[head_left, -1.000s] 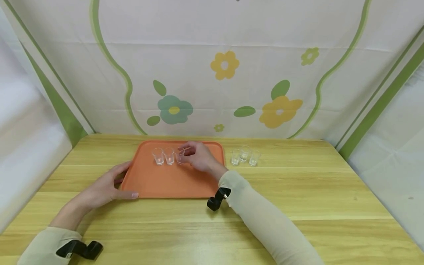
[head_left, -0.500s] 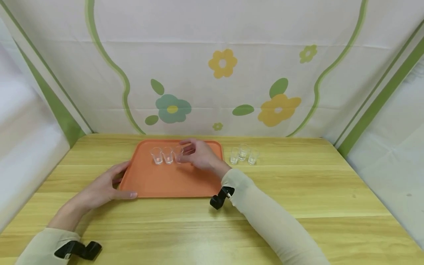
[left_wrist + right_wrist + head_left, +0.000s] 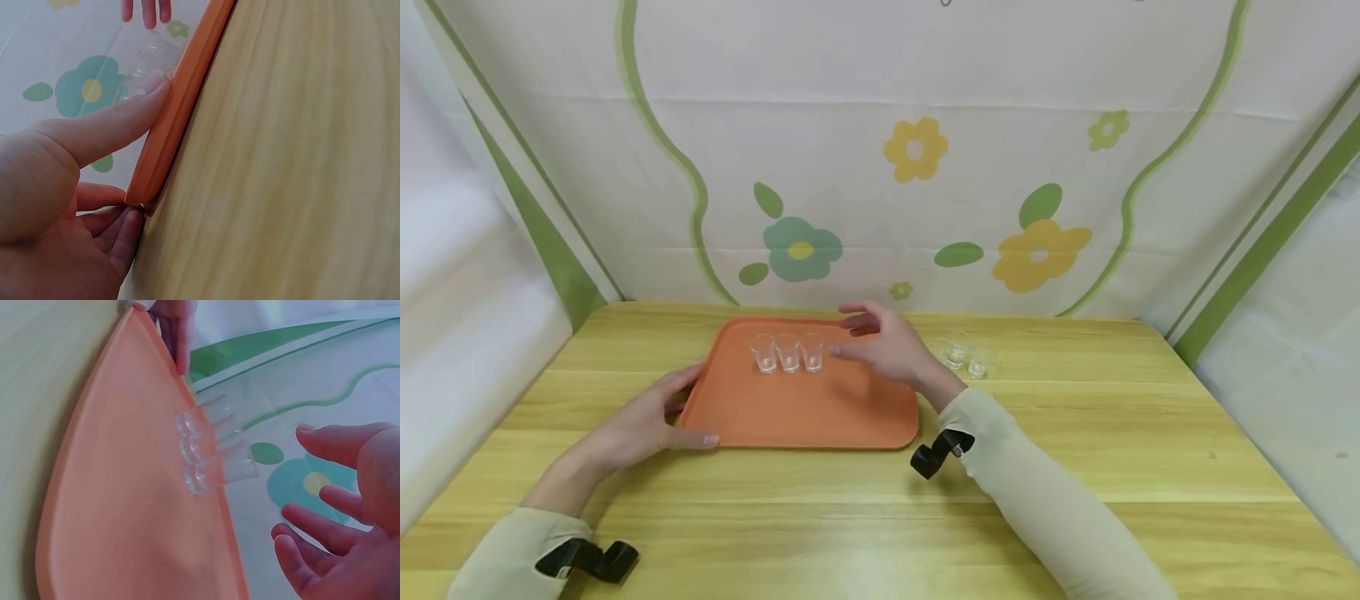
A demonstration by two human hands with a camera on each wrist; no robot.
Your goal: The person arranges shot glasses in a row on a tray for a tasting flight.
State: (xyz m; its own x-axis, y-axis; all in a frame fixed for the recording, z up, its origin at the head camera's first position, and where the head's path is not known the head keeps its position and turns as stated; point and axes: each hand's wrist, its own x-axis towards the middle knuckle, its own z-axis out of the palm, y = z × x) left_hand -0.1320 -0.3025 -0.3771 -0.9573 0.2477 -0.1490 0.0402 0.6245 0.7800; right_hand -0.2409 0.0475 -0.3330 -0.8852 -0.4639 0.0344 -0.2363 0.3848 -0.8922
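Three small clear shot glasses stand upright in a row near the back of an orange tray point(image 3: 797, 414): the left glass point(image 3: 764, 355), the middle glass point(image 3: 787, 355) and the right glass point(image 3: 812, 355). My left hand point(image 3: 632, 425) holds the tray's front left corner, thumb along the front rim and fingers against the left side. My right hand point(image 3: 887, 346) hovers over the tray just right of the row. Its thumb and fingers are spread with nothing between them, and the right wrist view shows that hand point(image 3: 337, 519) apart from the nearest glass point(image 3: 222, 474).
More shot glasses point(image 3: 957, 352) stand on the wooden table point(image 3: 1075, 442) right of the tray, partly hidden by my right wrist. A white cloth point(image 3: 850, 183) with printed flowers rises behind the table's back edge.
My right hand has let go of the right glass in the row and moved up and to the right, its fingers opening. The left hand stays at the tray corner.
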